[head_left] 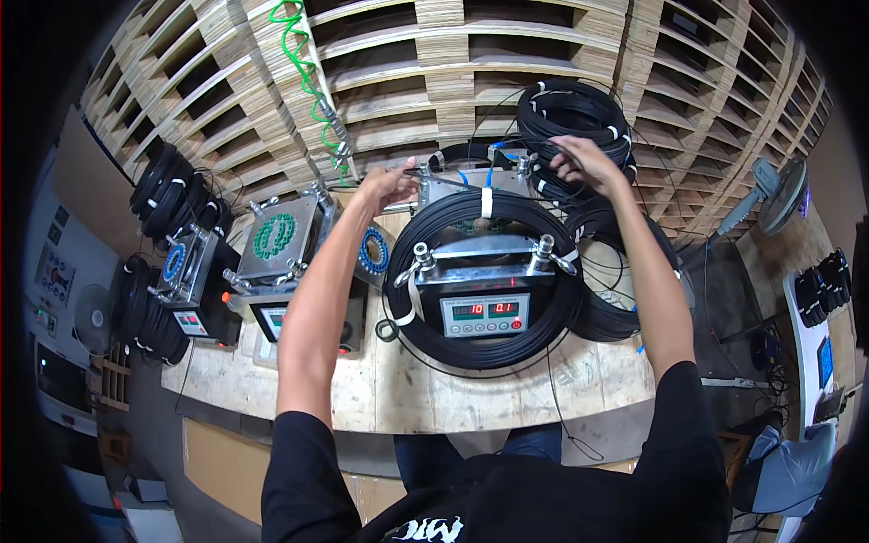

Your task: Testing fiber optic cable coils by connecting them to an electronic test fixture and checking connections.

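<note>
A large coil of black cable (pixel 425 335), tied with white bands, stands around the front of a polishing machine (pixel 484 312) with a lit red display. Behind the machine's metal clamp bar (pixel 480 262), my left hand (pixel 389 187) is closed beside a metal post at the far left corner; what its fingers pinch is too small to make out. Over the far right side, my right hand (pixel 588 166) has its fingers curled on a thin black cable near the stacked coils. Between the hands, blue connectors (pixel 490 174) rise from the machine's far edge.
More black cable coils (pixel 575 113) are stacked at the back right. Two similar machines (pixel 276 231) stand to the left on the wooden table (pixel 434 398). A green coiled air hose (pixel 303 77) hangs before wooden pallets. A fan (pixel 783 195) is at the right.
</note>
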`<action>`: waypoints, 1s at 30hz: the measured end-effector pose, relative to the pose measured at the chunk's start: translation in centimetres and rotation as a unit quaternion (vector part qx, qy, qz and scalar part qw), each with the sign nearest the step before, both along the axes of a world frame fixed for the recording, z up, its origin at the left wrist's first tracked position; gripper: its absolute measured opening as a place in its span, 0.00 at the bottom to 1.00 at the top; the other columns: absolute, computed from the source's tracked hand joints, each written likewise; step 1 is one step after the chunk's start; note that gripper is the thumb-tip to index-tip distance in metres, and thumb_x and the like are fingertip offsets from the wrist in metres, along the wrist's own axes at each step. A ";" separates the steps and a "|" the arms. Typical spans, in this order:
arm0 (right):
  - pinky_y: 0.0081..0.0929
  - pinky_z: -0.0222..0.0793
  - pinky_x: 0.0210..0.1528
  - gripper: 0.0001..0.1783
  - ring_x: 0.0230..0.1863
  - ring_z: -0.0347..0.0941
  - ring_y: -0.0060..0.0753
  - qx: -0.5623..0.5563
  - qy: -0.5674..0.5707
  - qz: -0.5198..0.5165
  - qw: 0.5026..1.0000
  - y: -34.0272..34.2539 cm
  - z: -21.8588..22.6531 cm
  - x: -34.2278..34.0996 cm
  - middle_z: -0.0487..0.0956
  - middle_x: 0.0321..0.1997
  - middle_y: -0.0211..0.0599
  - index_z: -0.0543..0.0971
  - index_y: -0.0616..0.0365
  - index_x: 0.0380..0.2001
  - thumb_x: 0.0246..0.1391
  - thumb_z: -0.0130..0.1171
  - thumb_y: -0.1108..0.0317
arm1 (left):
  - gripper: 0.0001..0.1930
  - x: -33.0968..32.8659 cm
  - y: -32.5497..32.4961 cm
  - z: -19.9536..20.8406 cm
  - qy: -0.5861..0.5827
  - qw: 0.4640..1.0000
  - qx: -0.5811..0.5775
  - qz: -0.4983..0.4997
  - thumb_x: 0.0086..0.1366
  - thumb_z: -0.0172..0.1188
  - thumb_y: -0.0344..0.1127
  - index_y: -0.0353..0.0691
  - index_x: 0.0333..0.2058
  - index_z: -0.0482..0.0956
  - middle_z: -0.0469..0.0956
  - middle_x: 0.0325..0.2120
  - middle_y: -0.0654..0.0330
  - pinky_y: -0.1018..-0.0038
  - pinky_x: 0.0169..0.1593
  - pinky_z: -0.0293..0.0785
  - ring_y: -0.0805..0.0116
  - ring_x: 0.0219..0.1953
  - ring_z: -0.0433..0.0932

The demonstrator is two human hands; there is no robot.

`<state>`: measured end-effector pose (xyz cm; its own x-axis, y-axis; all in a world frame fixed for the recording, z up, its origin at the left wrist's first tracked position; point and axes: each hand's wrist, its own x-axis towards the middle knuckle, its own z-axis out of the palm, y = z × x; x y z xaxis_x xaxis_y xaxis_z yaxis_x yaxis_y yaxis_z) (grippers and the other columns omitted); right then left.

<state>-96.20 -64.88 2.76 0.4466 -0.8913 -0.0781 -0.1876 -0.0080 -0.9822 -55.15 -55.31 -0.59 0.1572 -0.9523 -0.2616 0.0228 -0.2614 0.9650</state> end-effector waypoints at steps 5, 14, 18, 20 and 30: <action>0.10 0.67 0.29 0.15 0.27 0.69 0.14 0.072 -0.069 0.085 0.991 -3.2 -4.2 2.4 0.75 0.29 0.24 0.78 0.55 0.50 0.71 0.53 0.57 | 0.16 0.2 -1.0 -3.0 0.126 0.988 -0.094 -0.002 0.65 0.68 0.39 0.33 0.43 0.78 0.84 0.34 0.54 0.75 0.41 0.85 0.68 0.34 0.84; 0.12 0.63 0.27 0.12 0.25 0.66 0.13 0.080 -0.179 0.115 0.974 -3.5 -5.5 4.0 0.75 0.28 0.25 0.76 0.53 0.34 0.69 0.57 0.57 | 0.16 1.3 -1.3 -2.8 0.258 0.957 -0.118 -0.057 0.71 0.57 0.27 0.29 0.55 0.75 0.81 0.45 0.54 0.73 0.52 0.83 0.66 0.45 0.83; 0.13 0.64 0.26 0.17 0.24 0.67 0.16 0.065 -0.175 0.057 0.981 -1.5 -5.5 4.3 0.76 0.26 0.26 0.76 0.54 0.36 0.69 0.56 0.51 | 0.20 -0.3 0.3 -1.9 0.227 0.963 -0.146 -0.016 0.71 0.56 0.26 0.35 0.60 0.70 0.79 0.47 0.53 0.72 0.50 0.84 0.64 0.47 0.82; 0.14 0.65 0.25 0.24 0.22 0.68 0.19 0.106 -0.186 -0.012 0.977 0.8 -5.0 3.7 0.77 0.26 0.29 0.75 0.57 0.44 0.67 0.55 0.44 | 0.25 -1.6 2.8 -0.4 0.085 0.983 -0.158 0.050 0.71 0.60 0.33 0.42 0.64 0.66 0.78 0.44 0.55 0.75 0.43 0.81 0.67 0.41 0.81; 0.15 0.56 0.26 0.09 0.24 0.61 0.12 -0.309 0.005 -0.132 0.942 22.1 -4.2 -1.7 0.71 0.24 0.22 0.78 0.59 0.41 0.60 0.65 0.68 | 0.08 -7.9 24.9 2.5 -0.411 0.862 -0.296 0.003 0.66 0.65 0.32 0.35 0.41 0.79 0.72 0.24 0.59 0.76 0.28 0.65 0.74 0.23 0.67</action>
